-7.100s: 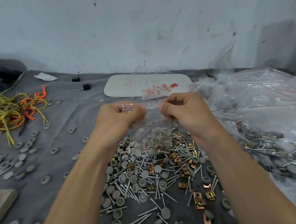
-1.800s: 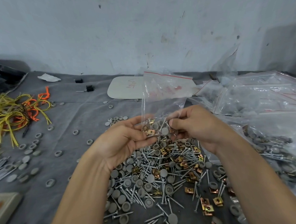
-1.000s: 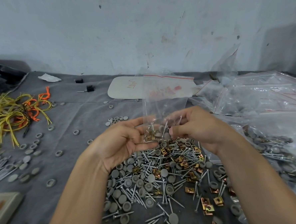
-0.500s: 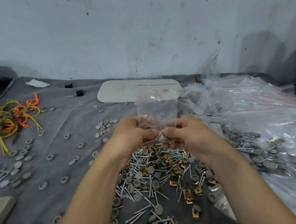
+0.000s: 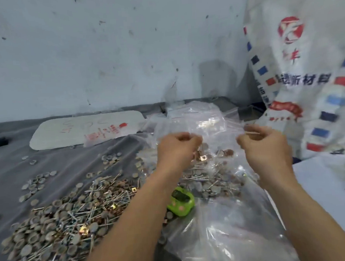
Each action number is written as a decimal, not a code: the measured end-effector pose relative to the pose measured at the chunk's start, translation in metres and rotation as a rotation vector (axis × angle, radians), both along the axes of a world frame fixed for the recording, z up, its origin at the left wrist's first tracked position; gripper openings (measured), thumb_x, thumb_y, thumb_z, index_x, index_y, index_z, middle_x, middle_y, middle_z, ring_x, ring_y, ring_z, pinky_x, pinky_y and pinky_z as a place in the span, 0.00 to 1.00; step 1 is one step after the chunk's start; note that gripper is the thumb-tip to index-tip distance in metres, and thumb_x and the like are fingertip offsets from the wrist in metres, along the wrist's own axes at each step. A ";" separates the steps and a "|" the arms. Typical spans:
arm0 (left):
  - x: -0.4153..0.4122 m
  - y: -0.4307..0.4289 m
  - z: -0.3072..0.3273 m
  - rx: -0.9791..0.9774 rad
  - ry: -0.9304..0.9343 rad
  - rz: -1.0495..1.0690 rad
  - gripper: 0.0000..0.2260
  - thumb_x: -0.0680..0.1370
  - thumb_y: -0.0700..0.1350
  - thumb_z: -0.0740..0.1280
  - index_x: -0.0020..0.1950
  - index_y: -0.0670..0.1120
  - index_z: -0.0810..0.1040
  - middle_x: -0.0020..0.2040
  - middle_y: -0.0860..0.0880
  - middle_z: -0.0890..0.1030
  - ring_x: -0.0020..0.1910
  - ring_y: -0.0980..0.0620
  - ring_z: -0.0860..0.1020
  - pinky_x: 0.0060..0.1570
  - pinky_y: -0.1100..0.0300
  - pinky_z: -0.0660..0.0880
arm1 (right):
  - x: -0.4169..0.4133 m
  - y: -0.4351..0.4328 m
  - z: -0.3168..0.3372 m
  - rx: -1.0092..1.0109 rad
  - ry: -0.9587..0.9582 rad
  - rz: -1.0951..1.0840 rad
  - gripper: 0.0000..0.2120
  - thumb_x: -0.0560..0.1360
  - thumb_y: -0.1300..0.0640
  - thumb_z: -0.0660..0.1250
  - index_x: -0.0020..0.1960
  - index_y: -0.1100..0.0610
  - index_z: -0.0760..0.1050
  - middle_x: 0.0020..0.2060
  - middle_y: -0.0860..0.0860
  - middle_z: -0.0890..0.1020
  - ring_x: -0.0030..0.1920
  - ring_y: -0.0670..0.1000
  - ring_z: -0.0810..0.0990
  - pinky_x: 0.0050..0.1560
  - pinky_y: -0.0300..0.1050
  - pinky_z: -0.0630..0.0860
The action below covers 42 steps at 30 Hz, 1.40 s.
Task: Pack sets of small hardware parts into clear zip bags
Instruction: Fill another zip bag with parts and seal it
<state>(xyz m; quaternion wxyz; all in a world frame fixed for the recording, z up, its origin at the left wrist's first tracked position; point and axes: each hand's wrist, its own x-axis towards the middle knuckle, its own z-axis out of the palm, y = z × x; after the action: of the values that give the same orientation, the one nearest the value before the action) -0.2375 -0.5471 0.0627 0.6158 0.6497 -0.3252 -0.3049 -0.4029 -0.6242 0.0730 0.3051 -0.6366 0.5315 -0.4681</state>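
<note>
Spillage is the main worry, because the clear zip bag (image 5: 215, 141) hangs in the air between two pinches and nothing supports it from below. The left hand (image 5: 178, 148) has its fingers curled tight on one end of the bag's top edge. The right hand (image 5: 264, 145) is curled the same way and pinches the other end, where the thin red zip line shows. The bag is stretched between them above the heap of filled bags (image 5: 217, 180) on the right side of the tabletop (image 5: 68, 163). A brass clip and some grey caps sag low inside it. The view is smeared, so I cannot tell whether the zip is pressed shut along its whole length. If a stretch of it is open, a tug sideways or a tilt could let nails and clips slide out, and they would be lost among the filled bags below or in the loose pile (image 5: 67, 213) to the left. The set would then come up short. Nail points could also poke through the thin film if the bag is pulled too taut. A careless drop might land it on the green gadget (image 5: 180, 201) at the heap's edge, or against the printed sack (image 5: 305, 71) close on the right.
</note>
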 end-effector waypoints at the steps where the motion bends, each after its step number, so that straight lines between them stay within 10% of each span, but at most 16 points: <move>1: -0.003 -0.008 -0.004 0.022 -0.127 0.051 0.07 0.77 0.49 0.76 0.52 0.50 0.83 0.46 0.54 0.86 0.44 0.56 0.84 0.48 0.59 0.82 | -0.005 -0.001 -0.002 -0.145 0.085 -0.059 0.15 0.74 0.56 0.73 0.61 0.48 0.82 0.51 0.46 0.86 0.50 0.49 0.83 0.56 0.49 0.79; 6: -0.002 -0.010 -0.029 0.238 -0.890 0.068 0.05 0.78 0.52 0.72 0.49 0.58 0.77 0.42 0.59 0.81 0.46 0.55 0.81 0.47 0.56 0.78 | 0.015 0.000 -0.045 -0.555 0.761 0.384 0.25 0.79 0.53 0.68 0.76 0.47 0.69 0.79 0.52 0.66 0.78 0.55 0.60 0.77 0.55 0.58; 9: 0.013 -0.019 -0.043 0.425 -1.049 -0.245 0.20 0.79 0.50 0.70 0.71 0.55 0.74 0.67 0.53 0.77 0.66 0.48 0.75 0.64 0.52 0.73 | 0.025 -0.030 -0.069 -0.300 1.037 0.544 0.32 0.84 0.46 0.59 0.84 0.46 0.49 0.84 0.53 0.42 0.83 0.57 0.39 0.81 0.55 0.41; 20: 0.055 -0.087 -0.066 0.536 -1.130 -0.428 0.39 0.80 0.48 0.71 0.84 0.51 0.50 0.84 0.47 0.51 0.83 0.43 0.52 0.80 0.46 0.54 | 0.058 -0.095 -0.094 -0.264 0.997 0.548 0.33 0.85 0.41 0.52 0.83 0.44 0.40 0.84 0.52 0.41 0.83 0.58 0.39 0.81 0.62 0.44; 30: 0.055 -0.077 -0.058 0.407 -1.273 -0.197 0.35 0.78 0.52 0.72 0.82 0.57 0.59 0.81 0.54 0.64 0.75 0.47 0.70 0.67 0.45 0.73 | 0.075 -0.109 -0.090 -0.278 1.034 0.527 0.31 0.85 0.39 0.49 0.83 0.45 0.44 0.84 0.55 0.47 0.83 0.59 0.45 0.80 0.66 0.48; 37: 0.093 -0.049 -0.079 0.625 -1.570 -0.624 0.35 0.80 0.69 0.58 0.83 0.63 0.46 0.82 0.54 0.35 0.80 0.48 0.32 0.77 0.45 0.37 | 0.067 -0.076 -0.109 -0.440 1.102 0.605 0.40 0.76 0.25 0.49 0.81 0.38 0.38 0.84 0.49 0.45 0.82 0.63 0.45 0.77 0.72 0.46; 42: 0.097 -0.072 -0.093 0.520 -1.280 -0.487 0.45 0.78 0.59 0.72 0.85 0.56 0.45 0.85 0.49 0.42 0.84 0.48 0.48 0.78 0.47 0.56 | 0.075 -0.089 -0.114 -0.516 1.109 0.560 0.39 0.77 0.29 0.52 0.82 0.42 0.43 0.83 0.51 0.52 0.81 0.62 0.49 0.75 0.72 0.54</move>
<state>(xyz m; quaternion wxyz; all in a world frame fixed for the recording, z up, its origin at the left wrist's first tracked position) -0.1409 -0.6192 -0.0301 0.0460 0.7353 -0.6734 -0.0612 -0.3278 -0.7134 -0.0405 -0.0648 -0.9491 0.2956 -0.0871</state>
